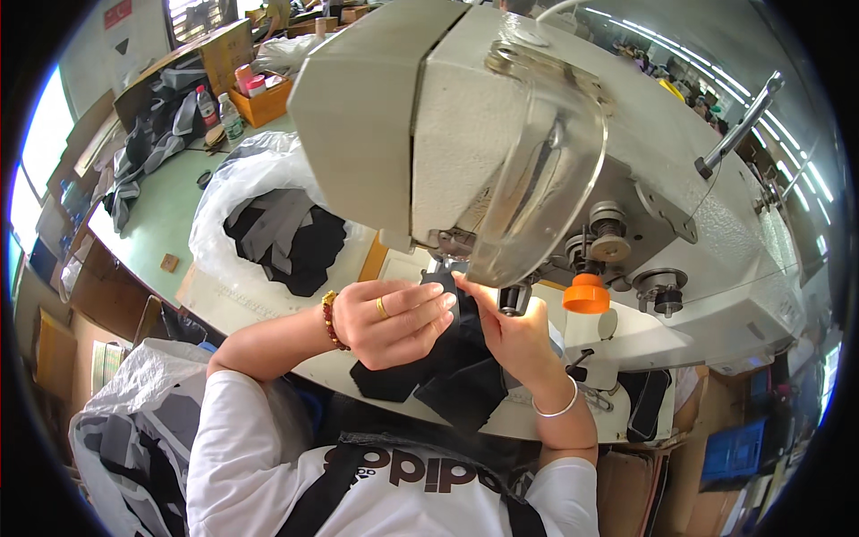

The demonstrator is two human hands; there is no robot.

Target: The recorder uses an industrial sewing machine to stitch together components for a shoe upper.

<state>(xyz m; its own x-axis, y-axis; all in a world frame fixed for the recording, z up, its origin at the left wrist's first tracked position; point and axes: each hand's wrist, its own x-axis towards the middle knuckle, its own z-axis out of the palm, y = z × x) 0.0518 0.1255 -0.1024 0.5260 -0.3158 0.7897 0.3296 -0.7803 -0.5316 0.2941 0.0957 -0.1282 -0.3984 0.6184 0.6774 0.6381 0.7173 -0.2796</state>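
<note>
Both hands are close together under the head of a white sewing machine, by its needle area. My left hand pinches the upper edge of a black fabric piece, fingers pressed together. From the other side my right hand grips the same edge between thumb and forefinger. The fabric hangs down over the front of the white machine table in overlapping dark panels. A clear plastic guard sits above my right hand. The needle itself is hidden behind the fingers and machine parts.
Left of the machine, a white plastic bag holds grey and black fabric pieces. Another bag of cut pieces stands lower left. Bottles and an orange box are on the green table. An orange knob juts out at right.
</note>
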